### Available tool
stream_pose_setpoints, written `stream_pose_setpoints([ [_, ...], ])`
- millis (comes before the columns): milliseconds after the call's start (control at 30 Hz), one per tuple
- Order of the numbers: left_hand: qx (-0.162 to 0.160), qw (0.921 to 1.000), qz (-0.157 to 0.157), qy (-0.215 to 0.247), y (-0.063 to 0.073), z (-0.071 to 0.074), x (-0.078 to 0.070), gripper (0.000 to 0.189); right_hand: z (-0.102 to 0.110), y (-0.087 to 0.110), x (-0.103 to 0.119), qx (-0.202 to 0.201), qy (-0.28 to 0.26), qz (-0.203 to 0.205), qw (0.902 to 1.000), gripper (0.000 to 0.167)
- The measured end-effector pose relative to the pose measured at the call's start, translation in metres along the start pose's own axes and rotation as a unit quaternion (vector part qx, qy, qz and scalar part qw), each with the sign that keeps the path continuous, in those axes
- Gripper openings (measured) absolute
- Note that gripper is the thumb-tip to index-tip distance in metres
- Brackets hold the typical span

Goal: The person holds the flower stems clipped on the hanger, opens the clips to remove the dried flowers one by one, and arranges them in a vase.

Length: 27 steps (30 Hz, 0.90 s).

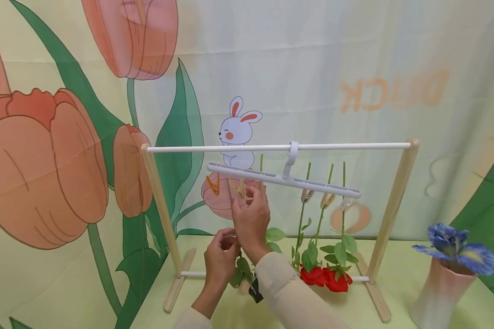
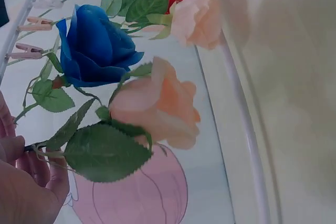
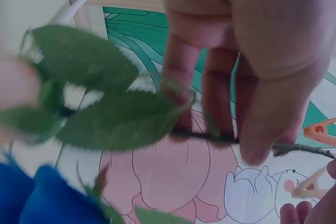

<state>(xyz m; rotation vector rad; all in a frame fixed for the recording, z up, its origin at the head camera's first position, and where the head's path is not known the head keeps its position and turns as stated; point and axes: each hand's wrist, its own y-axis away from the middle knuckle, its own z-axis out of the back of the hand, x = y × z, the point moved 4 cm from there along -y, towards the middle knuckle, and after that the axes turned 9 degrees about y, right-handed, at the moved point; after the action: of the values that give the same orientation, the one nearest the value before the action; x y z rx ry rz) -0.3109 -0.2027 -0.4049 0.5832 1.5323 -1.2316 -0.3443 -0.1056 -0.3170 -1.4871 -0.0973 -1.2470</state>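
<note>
My left hand (image 1: pixel 221 259) pinches the dark stem (image 3: pixel 223 139) of a peach rose (image 2: pixel 155 106). The bloom hangs below the fingers, with serrated green leaves (image 2: pixel 107 153) between. Above it, my right hand (image 1: pixel 252 221) is raised beneath the white hanger (image 1: pixel 247 172), fingers bent, beside a pale yellow clothespin (image 1: pixel 239 188) and the stem's upper end. I cannot tell whether those fingers pinch the clothespin. An orange clothespin (image 1: pixel 214 185) hangs further left with nothing in it. Close to the peach rose hangs a blue rose (image 2: pixel 97 45); its clip is hidden.
The hanger tilts down to the right from the white rod (image 1: pixel 354 146) of a wooden rack (image 1: pixel 160 205). On its right half, clothespins (image 1: pixel 307 195) hold upside-down stems, red roses (image 1: pixel 337 279) among the blooms. A vase (image 1: pixel 440 292) with a blue flower (image 1: pixel 457 251) stands at the right.
</note>
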Motion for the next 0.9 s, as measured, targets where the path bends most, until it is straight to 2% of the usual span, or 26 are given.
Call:
stream_pose_setpoints([
  [133, 0.009, 0.9990, -0.033, -0.028, 0.000, 0.002, -0.006, 0.017, 0.014, -0.003, -0.005, -0.002, -0.003, 0.026, 0.9996, 0.030],
  [200, 0.015, 0.9970, -0.053, -0.055, -0.001, 0.004, -0.012, 0.018, 0.024, -0.005, -0.008, -0.001, 0.003, 0.055, 0.9985, 0.030],
  [267, 0.020, 0.9930, -0.080, -0.085, -0.003, 0.007, -0.020, 0.017, 0.033, -0.007, -0.009, -0.006, 0.016, 0.104, 0.9945, 0.026],
  [333, 0.025, 0.9867, -0.113, -0.114, -0.005, 0.011, -0.030, 0.017, 0.041, -0.008, -0.010, -0.012, 0.036, 0.166, 0.9853, 0.022],
  [400, 0.026, 0.9784, -0.148, -0.142, -0.007, 0.014, -0.040, 0.016, 0.048, -0.008, -0.009, -0.021, 0.070, 0.241, 0.9676, 0.019],
  [433, 0.025, 0.9734, -0.166, -0.156, -0.008, 0.014, -0.045, 0.015, 0.051, -0.008, -0.009, -0.024, 0.090, 0.280, 0.9553, 0.017],
  [533, 0.019, 0.9551, -0.216, -0.201, -0.010, 0.014, -0.056, 0.014, 0.058, -0.005, -0.010, -0.018, 0.147, 0.387, 0.9103, 0.018],
  [600, 0.021, 0.9420, -0.243, -0.231, -0.009, 0.012, -0.062, 0.015, 0.061, -0.002, -0.013, -0.007, 0.172, 0.439, 0.8819, 0.019],
  [667, 0.028, 0.9298, -0.264, -0.255, -0.008, 0.010, -0.066, 0.017, 0.063, 0.000, -0.018, 0.006, 0.189, 0.472, 0.8612, 0.020],
  [767, 0.041, 0.9140, -0.295, -0.275, -0.006, 0.006, -0.072, 0.019, 0.065, 0.002, -0.025, 0.020, 0.204, 0.493, 0.8455, 0.020],
  [900, 0.046, 0.8969, -0.333, -0.288, -0.003, 0.002, -0.078, 0.018, 0.066, 0.002, -0.030, 0.030, 0.216, 0.503, 0.8361, 0.019],
])
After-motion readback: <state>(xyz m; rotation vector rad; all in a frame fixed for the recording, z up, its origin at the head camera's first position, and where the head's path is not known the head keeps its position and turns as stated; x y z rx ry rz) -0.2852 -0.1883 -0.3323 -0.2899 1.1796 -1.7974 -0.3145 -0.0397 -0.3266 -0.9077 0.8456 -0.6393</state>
